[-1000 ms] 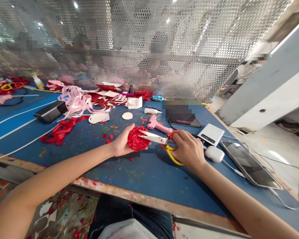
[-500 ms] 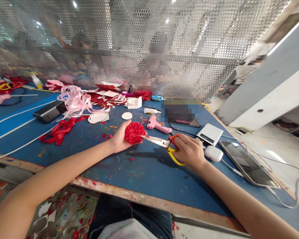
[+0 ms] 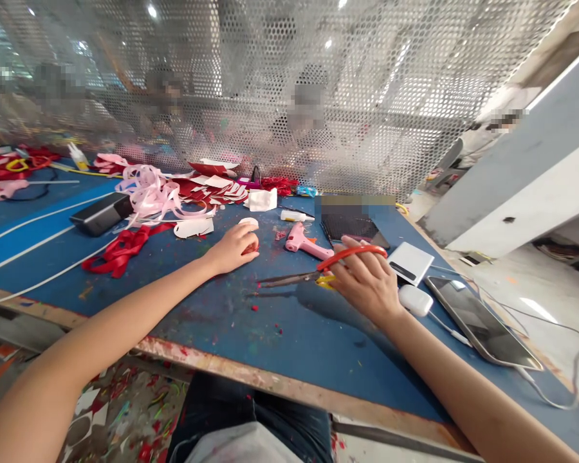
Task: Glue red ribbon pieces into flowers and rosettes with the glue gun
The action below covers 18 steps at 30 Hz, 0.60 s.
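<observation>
My left hand [image 3: 232, 246] lies curled on the blue table [image 3: 289, 334], its fingers closed over a red paper flower [image 3: 251, 247] of which only a sliver shows. Its fingertips touch a white paper disc [image 3: 249, 222]. My right hand [image 3: 367, 278] holds scissors [image 3: 294, 278] by their orange and yellow handles. The blades are together, point left and hover just above the table, a short way right of my left hand.
A pink glue gun [image 3: 303, 242] lies between my hands, farther back. A white power bank [image 3: 410, 262], an earbud case [image 3: 413, 299] and a tablet [image 3: 480, 318] with cables sit right. Red ribbon [image 3: 123, 248], pink ribbon [image 3: 149, 193] and a black box [image 3: 101, 213] lie left. People sit behind a mesh screen [image 3: 289, 96].
My left hand carried the red flower away from the scissors and down to the table by the white disc. My right hand lowered the scissors and turned them flat, blades closed.
</observation>
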### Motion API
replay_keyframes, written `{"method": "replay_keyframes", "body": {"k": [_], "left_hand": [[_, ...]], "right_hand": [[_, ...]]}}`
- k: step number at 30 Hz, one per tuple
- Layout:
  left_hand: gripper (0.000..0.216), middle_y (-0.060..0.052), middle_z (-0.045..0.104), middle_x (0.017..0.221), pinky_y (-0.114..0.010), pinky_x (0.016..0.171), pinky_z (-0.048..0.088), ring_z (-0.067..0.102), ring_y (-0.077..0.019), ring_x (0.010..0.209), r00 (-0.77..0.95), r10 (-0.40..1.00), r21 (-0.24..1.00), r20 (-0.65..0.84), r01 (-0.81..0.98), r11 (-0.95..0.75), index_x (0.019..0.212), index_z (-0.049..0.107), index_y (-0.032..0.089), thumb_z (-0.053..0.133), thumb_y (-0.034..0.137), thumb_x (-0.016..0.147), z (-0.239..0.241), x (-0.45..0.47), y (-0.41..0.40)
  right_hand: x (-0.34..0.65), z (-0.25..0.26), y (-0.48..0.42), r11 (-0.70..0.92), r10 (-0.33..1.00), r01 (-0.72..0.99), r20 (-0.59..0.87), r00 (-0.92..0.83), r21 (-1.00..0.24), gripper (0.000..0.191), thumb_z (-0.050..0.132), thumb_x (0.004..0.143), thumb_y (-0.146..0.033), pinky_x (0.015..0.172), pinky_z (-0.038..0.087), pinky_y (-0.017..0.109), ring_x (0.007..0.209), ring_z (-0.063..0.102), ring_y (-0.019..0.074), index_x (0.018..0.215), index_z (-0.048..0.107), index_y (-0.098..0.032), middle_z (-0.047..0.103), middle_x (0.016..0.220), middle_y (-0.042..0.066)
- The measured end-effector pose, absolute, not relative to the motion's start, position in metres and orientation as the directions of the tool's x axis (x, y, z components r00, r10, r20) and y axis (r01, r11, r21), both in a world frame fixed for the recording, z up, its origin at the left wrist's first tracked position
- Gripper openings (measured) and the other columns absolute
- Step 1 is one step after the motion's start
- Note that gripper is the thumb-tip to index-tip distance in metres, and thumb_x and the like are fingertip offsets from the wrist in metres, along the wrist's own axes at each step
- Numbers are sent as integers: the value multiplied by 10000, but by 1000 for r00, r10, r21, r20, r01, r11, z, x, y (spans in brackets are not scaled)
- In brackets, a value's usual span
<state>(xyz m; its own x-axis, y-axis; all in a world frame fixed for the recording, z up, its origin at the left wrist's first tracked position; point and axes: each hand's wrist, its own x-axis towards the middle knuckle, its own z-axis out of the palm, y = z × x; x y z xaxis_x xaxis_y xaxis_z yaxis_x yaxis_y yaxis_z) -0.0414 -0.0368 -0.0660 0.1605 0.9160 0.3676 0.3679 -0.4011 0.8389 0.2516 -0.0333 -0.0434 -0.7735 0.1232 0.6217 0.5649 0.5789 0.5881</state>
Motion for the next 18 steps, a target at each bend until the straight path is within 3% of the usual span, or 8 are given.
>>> {"method": "replay_keyframes", "body": {"k": [2,4,7,9,12,13,15,18], "left_hand": [[130,-76,490,1317,-437,1129,13,185,-266,1369,169,912,834,374,370,-410,705,605,205,698,292,678,-67,-39,-37],[171,-74,459,1364,-437,1131,54,198,-252,1377,176,911,843,372,347,-411,826,647,211,599,370,781,-66,-33,-40],[470,-133,549,1271,-437,1030,330,508,-258,1187,233,919,885,319,274,-377,1061,629,187,312,498,908,-65,-22,-50],[599,-157,617,1179,-422,916,442,619,-261,1037,311,916,917,255,223,-331,1154,593,168,209,558,909,-65,-15,-59],[555,-147,568,1279,-429,1033,332,499,-285,1213,379,899,913,217,246,-324,1184,590,184,428,590,842,-67,-11,-75],[556,-137,500,1356,-426,1093,233,388,-284,1306,380,898,882,222,314,-351,1204,579,190,519,572,803,-70,-11,-82],[677,-142,323,1472,-447,1128,106,201,-286,1393,395,894,702,211,576,-419,1311,477,174,535,591,781,-75,-11,-98],[867,-205,194,1497,-480,1124,81,126,-308,1405,495,856,393,149,765,-511,1409,297,76,421,673,793,-82,-9,-121]], "right_hand": [[253,-44,-32,602,163,553,589,-792,577,145,544,834,-157,830,384,296,999,582,167,884,639,-255,681,1004,8],[254,-45,-29,559,219,613,613,-759,559,90,555,833,-220,812,392,311,983,573,190,876,634,-233,670,1006,38],[256,-48,-24,480,303,733,693,-654,482,141,565,815,-329,794,398,348,971,544,241,869,614,-209,647,987,84],[258,-50,-20,473,360,778,716,-599,414,166,567,798,-336,790,398,369,960,528,259,906,600,-213,629,990,90],[262,-51,-16,485,425,818,735,-529,309,230,571,772,-307,798,402,403,935,513,276,982,577,-214,606,1000,96],[264,-51,-15,488,435,827,744,-507,278,245,572,763,-292,798,405,408,930,510,278,995,569,-215,600,992,95],[268,-51,-13,491,444,839,763,-471,232,251,573,749,-270,797,412,407,924,506,278,994,558,-221,588,975,88],[272,-51,-10,495,442,847,783,-437,193,228,584,740,-266,792,425,398,924,500,277,960,547,-220,575,958,87]]}}
